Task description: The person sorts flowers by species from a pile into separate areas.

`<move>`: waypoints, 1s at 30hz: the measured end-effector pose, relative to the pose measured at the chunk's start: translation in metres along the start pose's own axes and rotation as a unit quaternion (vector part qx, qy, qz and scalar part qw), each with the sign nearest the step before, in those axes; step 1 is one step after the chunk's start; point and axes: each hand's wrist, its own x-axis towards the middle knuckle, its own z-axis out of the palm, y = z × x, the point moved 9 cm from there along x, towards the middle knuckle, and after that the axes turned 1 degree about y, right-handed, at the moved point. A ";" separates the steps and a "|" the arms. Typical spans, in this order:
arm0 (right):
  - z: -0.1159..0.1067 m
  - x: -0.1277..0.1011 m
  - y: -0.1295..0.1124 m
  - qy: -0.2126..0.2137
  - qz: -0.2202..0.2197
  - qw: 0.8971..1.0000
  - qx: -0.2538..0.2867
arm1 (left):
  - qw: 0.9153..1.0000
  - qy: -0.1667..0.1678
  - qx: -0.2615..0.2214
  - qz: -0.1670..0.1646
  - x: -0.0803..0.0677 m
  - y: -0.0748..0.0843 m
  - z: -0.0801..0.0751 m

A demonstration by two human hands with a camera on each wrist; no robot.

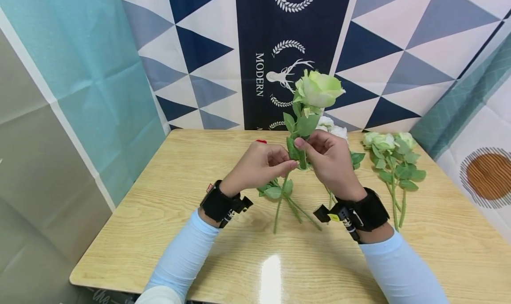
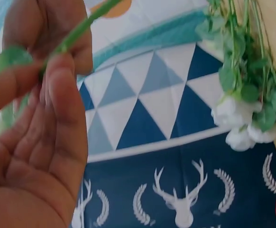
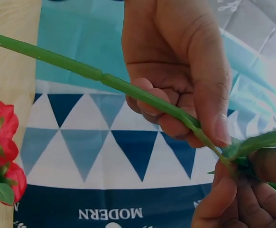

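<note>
Over wooden table (image 1: 199,233) — both hands' fingers (image 1: 285,165) pinch green rose (image 1: 319,90).

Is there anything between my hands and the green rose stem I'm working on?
Nothing visible. The right hand already grips the green rose stem, and the left hand pinches a leaf on it. The other flowers lie on the table, off to the side.

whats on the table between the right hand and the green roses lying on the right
Bare wood of the table, in the head view, between the right hand and the lying green roses.
</note>
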 end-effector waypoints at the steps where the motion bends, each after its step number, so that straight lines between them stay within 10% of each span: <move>1: 0.001 0.000 -0.001 -0.001 0.001 1.000 0.007 | 1.000 -0.007 0.005 0.009 0.000 0.001 -0.003; 20: 0.025 -0.006 0.001 -0.075 0.036 0.993 0.084 | 0.991 -0.115 0.063 0.010 -0.010 -0.008 -0.026; 30: 0.038 -0.014 -0.004 -0.085 0.048 0.995 0.001 | 0.984 -0.158 0.079 -0.016 -0.018 -0.012 -0.032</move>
